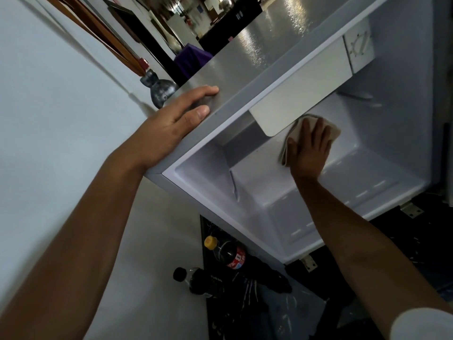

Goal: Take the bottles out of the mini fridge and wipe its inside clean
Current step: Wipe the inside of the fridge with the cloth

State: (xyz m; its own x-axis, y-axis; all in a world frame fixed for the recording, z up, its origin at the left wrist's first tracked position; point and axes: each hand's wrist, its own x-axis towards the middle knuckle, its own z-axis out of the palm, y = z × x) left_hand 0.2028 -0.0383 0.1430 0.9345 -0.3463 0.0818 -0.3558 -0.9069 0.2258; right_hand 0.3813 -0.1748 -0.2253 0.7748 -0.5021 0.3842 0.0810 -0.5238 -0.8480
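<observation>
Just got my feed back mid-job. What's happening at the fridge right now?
The right hand presses a cloth flat against an inner wall of the mini fridge. The left hand rests on its top. No bottles show inside; a yellow-capped bottle and a black-capped bottle sit on the floor.

fridge interior [257, 185] open w/ room, freezer flap [301, 87] overhangs top

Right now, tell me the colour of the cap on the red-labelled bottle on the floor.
Yellow; the cap shows best in the head view.
</observation>
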